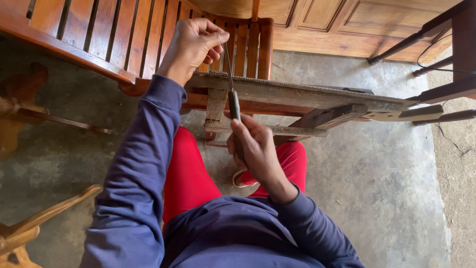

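File (232,94) held both ends across saw blade (297,94) for steady stroke: left hand (196,42) pinched tip, right hand (255,149) closed round handle.

No packages, labels, signs or screens anywhere in view

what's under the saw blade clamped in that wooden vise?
Under the saw blade, the wooden clamp bars and grey concrete floor show. The right hand on the file covers part of the lower bar.
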